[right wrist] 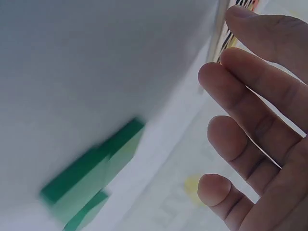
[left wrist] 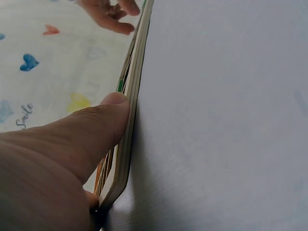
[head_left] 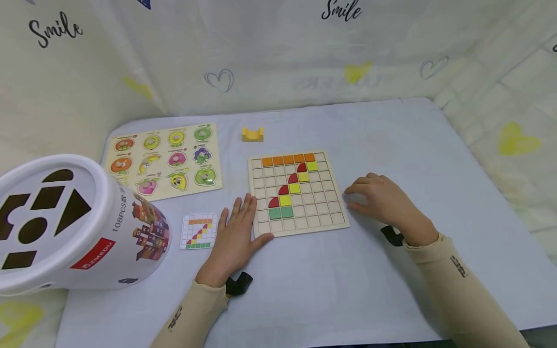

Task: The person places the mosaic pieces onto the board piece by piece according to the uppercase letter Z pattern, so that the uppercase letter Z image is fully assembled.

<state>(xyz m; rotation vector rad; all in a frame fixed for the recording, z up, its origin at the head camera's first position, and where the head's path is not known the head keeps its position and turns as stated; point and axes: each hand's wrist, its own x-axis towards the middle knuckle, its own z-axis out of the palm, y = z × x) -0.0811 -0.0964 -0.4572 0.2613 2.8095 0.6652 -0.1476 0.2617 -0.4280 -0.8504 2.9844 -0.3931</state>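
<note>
A wooden grid board [head_left: 311, 223] lies on the table. It bears an orange row [head_left: 288, 159], a diagonal of yellow squares [head_left: 294, 188] with red quarter-round pieces [head_left: 283, 190], and two green squares [head_left: 280, 212] low on the left. My left hand [head_left: 235, 241] rests at the board's left edge, fingers stretched out, thumb [left wrist: 103, 122] against the front edge. Right of the board hovers my right hand [head_left: 378, 200], fingers loosely bent and nothing between them. Blurred green blocks [right wrist: 96, 168] lie on the table in the right wrist view, apart from the fingers; the head view hides them.
Left of my left hand lies a pattern card [head_left: 199, 232] showing a similar coloured figure. A white bucket [head_left: 100, 261] with shaped holes in its lid stands at the far left. Behind are a fruit puzzle board [head_left: 163, 188] and a yellow notched block [head_left: 253, 135].
</note>
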